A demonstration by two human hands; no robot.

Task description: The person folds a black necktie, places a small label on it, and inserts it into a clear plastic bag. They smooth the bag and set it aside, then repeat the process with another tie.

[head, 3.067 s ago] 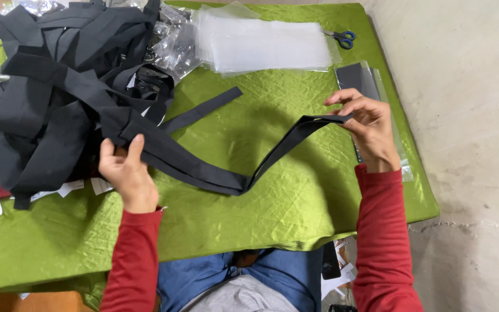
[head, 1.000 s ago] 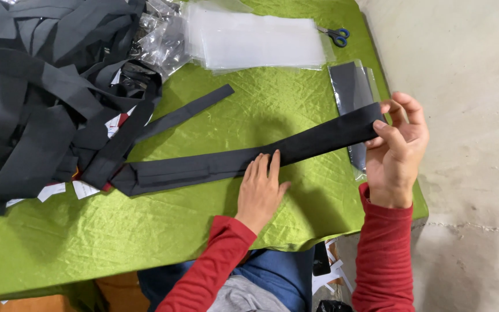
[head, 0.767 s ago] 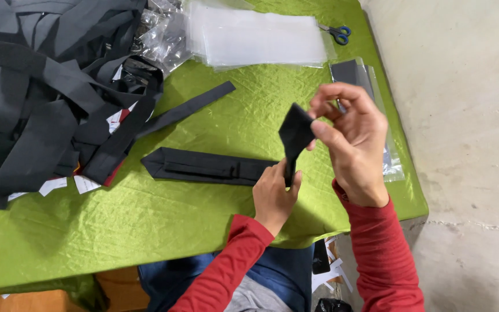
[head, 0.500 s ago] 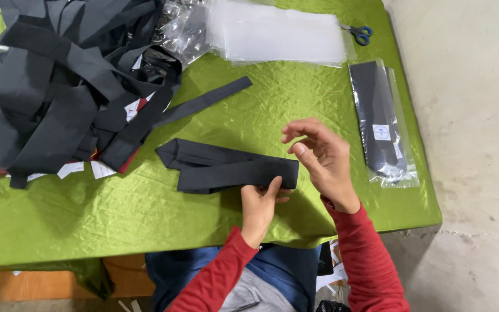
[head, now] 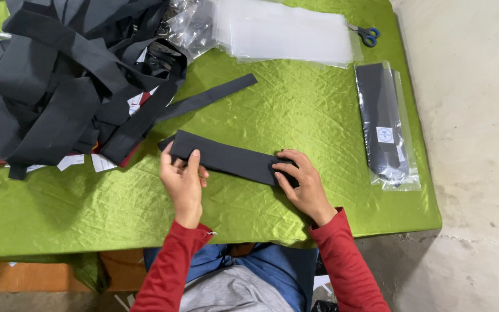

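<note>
Both hands press flat, fingers spread — left hand (head: 183, 179) and right hand (head: 301, 185) pin the folded black tie (head: 226, 160) on the green tablecloth (head: 295, 115); folding looks done, bagging remains — one bagged tie (head: 383, 124) lies nearby.

A clear plastic sleeve (head: 389, 130) holding a folded black tie lies lengthwise near the table's right edge, w/ a small white square label (head: 384, 134) at its middle. A stack of empty clear flat bags (head: 287, 36) sits along the far edge, crumpled clear wrap (head: 189, 26) just left of it. White paper tags (head: 102, 163) peek from under the black pile at the left side.
</note>
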